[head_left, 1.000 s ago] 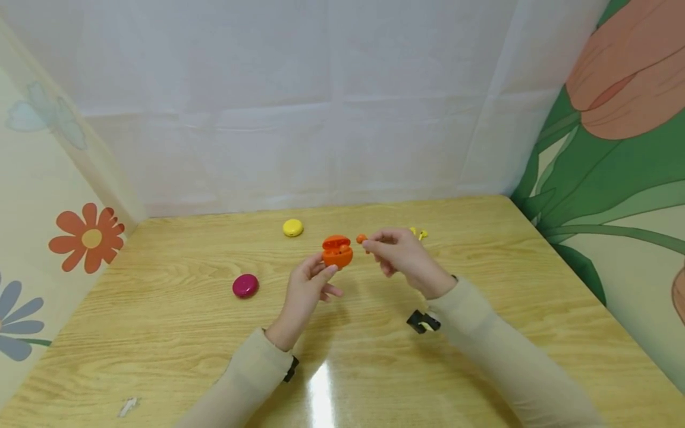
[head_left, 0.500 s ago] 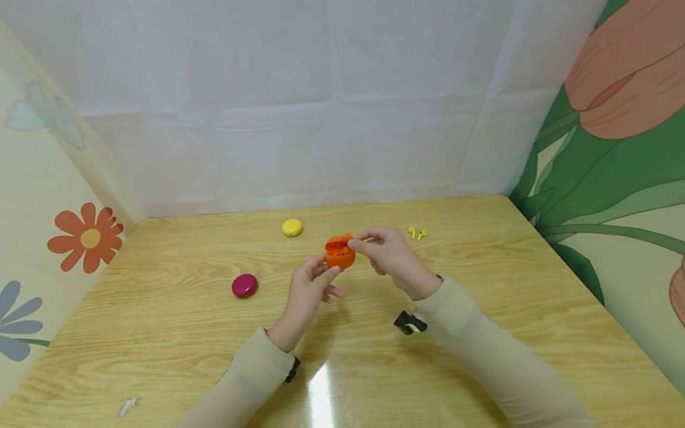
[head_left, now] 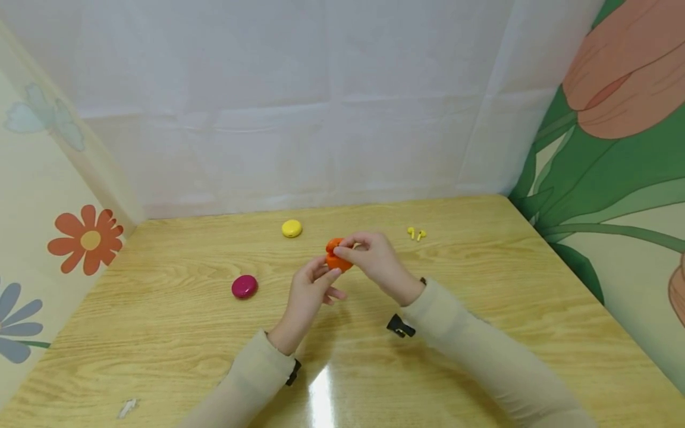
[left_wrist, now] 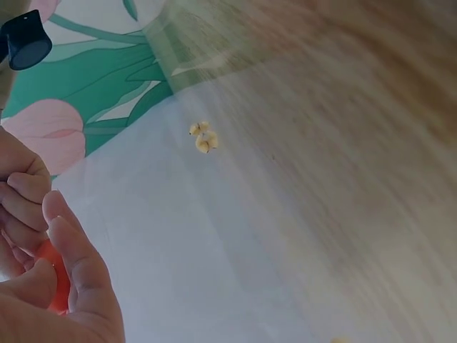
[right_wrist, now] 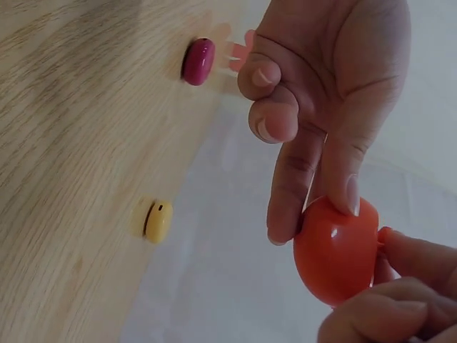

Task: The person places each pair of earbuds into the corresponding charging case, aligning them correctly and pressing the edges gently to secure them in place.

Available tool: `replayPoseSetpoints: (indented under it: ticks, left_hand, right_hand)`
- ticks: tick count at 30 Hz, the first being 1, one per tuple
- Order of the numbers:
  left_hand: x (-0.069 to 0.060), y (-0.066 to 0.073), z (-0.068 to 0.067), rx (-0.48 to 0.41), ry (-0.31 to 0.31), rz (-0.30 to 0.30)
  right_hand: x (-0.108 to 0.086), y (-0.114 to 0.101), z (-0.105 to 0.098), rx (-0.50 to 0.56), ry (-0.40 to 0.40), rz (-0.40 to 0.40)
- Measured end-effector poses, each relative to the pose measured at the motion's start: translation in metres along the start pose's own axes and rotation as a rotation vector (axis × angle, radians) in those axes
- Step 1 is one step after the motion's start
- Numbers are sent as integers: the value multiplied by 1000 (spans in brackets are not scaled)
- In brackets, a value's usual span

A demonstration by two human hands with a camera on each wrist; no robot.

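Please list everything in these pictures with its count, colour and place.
Table: one, yellow-brown, across the lower view
Orange case: one, orange, open, above the table
Orange earbud: one, orange, partly visible, at the orange case
Yellow case: one, yellow, table's back left
Magenta case: one, magenta, table's left side
Yellow earbuds: two, yellow, table's back right
Pale mark: one, whitish, table's front left
White sheet: one, white, behind the table
Painted walls: two, multicoloured, either side
Wrist pieces: two, black, at wrists
Sleeves: two, beige, on forearms
Left hand: one, bare, holding the orange case
Right hand: one, bare, pinching the orange earbud
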State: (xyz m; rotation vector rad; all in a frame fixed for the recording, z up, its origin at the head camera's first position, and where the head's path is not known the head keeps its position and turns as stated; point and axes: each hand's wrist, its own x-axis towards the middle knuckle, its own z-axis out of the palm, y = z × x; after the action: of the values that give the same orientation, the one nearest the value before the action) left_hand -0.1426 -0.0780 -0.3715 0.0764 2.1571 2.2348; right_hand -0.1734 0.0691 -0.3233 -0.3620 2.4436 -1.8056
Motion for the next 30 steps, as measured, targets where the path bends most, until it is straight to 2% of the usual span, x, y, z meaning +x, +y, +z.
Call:
replayPoseSetpoints:
  ticks: [6, 13, 22, 30]
  left_hand:
    - [0, 0, 0, -4, 19, -2]
    - [0, 0, 0, 5, 33, 0]
    - [-2, 0, -2, 24, 20, 9]
    - [-2, -1, -2, 24, 17, 10]
  right_hand:
    - [-1, 0, 4, -66, 19, -30]
    - [-3, -6, 7, -217, 51, -61]
    - [-4, -10, 8, -235, 48, -30]
    - [-6, -10, 8, -330, 47, -112]
